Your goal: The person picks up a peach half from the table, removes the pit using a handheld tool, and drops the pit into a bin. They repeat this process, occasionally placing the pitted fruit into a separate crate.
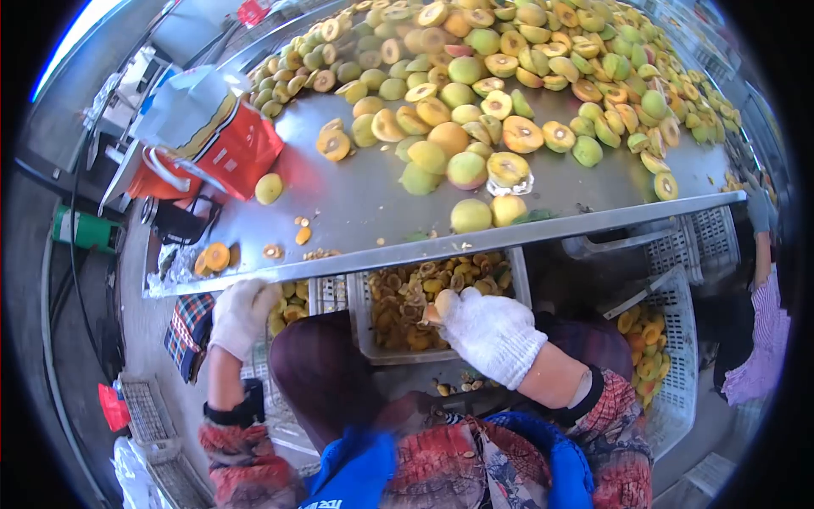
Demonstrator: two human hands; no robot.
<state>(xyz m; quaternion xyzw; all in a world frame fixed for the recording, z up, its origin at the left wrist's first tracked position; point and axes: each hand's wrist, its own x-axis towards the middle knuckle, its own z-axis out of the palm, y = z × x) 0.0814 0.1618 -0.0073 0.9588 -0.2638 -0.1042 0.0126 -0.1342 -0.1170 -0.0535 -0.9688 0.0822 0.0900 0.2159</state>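
Note:
My left hand (242, 317), in a white knit glove, is beside the table's front edge, next to a crate of yellow fruit halves (292, 307). Its fingers are curled, and anything inside them is hidden. Over a crate (365, 327) of fruit scraps and pits (398, 297), my right hand (492, 332), also gloved, is closed around a small orange-brown piece (436, 309). That piece looks like fruit, though the glove covers part of it. On the metal table (348, 212) above lies a large heap of whole and halved yellow-green fruit (458, 110).
A red bag (237, 148) and a black mug (182, 220) stand at the table's left. Below right is a white crate (682, 356) of fruit halves. A co-worker's purple sleeve (767, 331) and gloved hand (757, 204) show at far right. The table's metal rim (441, 248) crosses before me.

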